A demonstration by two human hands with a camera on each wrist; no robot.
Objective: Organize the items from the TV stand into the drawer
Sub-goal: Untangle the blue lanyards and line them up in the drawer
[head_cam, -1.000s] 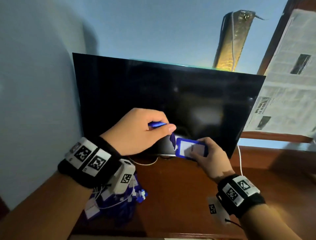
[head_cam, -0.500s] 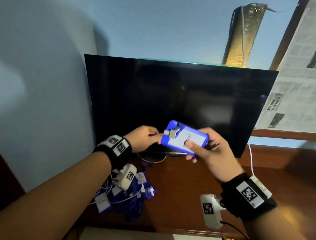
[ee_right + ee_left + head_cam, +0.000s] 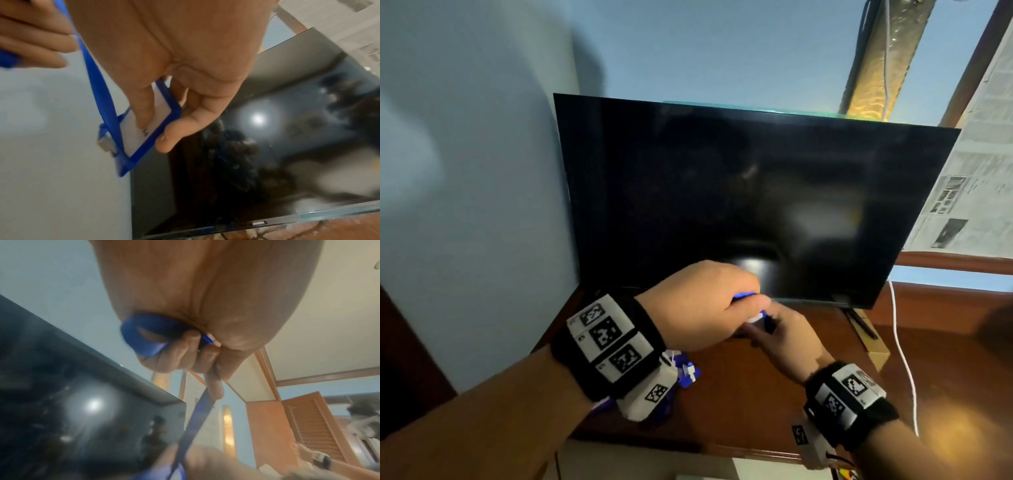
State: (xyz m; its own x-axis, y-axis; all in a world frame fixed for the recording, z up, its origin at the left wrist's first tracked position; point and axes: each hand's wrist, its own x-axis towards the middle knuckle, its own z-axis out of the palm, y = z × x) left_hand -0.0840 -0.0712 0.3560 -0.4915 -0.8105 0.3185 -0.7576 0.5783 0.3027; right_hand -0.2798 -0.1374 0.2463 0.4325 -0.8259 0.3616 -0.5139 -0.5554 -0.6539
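Head view, nearest first: a dark brown wooden surface [image 3: 739, 404] carries a heap of blue-and-white badges [image 3: 686, 371], half hidden under the left wrist. Above its middle the two hands meet. The left hand [image 3: 698, 308] is fisted, its fingers [image 3: 176, 356] curled round a looped blue lanyard [image 3: 144, 339] whose strap runs down toward the other hand. The right hand [image 3: 784, 339] sits just beside and slightly below it; in the right wrist view its fingers [image 3: 144, 104] and thumb pinch a blue-framed badge holder [image 3: 148, 129] with a white card inside, the strap clipped to its edge. Behind the hands a black television [image 3: 753, 205] stands on the surface, with a white cable [image 3: 902, 353] trailing down at its right. Beyond is a pale blue wall [image 3: 476, 171], and newspaper sheets [image 3: 976, 178] hang at far right.
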